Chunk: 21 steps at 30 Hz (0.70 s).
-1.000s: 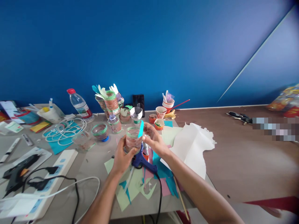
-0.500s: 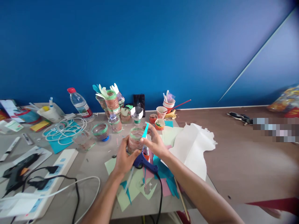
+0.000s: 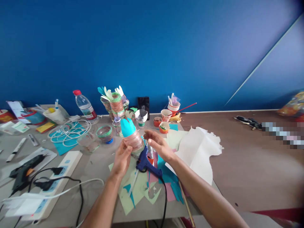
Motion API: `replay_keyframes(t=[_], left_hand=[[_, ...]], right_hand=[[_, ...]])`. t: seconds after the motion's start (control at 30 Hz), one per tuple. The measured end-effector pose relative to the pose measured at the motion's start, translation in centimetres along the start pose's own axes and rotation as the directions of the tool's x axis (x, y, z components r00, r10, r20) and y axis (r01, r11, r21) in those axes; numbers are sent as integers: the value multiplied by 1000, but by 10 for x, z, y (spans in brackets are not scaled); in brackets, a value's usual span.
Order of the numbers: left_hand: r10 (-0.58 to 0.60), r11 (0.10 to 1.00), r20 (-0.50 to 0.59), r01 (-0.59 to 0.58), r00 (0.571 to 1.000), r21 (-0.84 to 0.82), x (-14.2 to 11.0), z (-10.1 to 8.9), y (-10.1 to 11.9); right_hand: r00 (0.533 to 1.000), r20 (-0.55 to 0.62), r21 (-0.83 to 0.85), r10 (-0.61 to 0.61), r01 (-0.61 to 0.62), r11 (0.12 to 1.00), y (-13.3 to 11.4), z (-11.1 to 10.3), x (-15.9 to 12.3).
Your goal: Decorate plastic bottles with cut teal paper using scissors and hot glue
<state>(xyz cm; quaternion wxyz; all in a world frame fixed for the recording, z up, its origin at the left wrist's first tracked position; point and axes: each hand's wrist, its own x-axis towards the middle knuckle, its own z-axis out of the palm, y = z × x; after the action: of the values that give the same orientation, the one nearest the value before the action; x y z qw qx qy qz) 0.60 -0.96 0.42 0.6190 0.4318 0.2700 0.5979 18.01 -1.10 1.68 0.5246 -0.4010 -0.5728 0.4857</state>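
Note:
My left hand [image 3: 123, 157] grips a cut plastic bottle cup [image 3: 133, 141] painted with pinkish-brown bands, tilted over to the left. Bright blue paper petals [image 3: 128, 127] stand up from its rim on the side facing me. My right hand [image 3: 159, 145] is just right of the cup, thumb and fingers apart, with nothing visible in it. Below both hands, a dark blue glue gun [image 3: 147, 163] leans with its nozzle up, beside an orange-and-white cup whose lower part is partly hidden. Green paper scraps [image 3: 124, 196] and teal paper [image 3: 166, 169] lie under it.
Painted bottle cups with paper petals [image 3: 116, 103] stand at the back, near a water bottle [image 3: 85, 107]. Paper cups [image 3: 166, 115] are back right. A power strip [image 3: 57, 183], cords and a black glue gun [image 3: 28, 172] occupy the left. Torn white paper [image 3: 198, 152] lies right.
The cup has been turned and tipped left in my left hand, bringing the blue petals toward me. My right hand has let go of the blue paper and moved slightly right.

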Motion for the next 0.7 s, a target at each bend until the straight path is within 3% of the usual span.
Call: replay_keyframes(t=[0.2,0.5,0.7], left_hand=[[-77,993,40,80,996,-88,-2,4,9],[-137,977,53,143,989,-156,-1,2,9],[-101,986,60,108,993,-125,1,2,7]], right_hand=[[986,162,-207,-50,83,975,-3,9,-3],[995,95,-142,2,12,990,3,14,-1],[997,44,-97,-62,66,993,12,12,2]])
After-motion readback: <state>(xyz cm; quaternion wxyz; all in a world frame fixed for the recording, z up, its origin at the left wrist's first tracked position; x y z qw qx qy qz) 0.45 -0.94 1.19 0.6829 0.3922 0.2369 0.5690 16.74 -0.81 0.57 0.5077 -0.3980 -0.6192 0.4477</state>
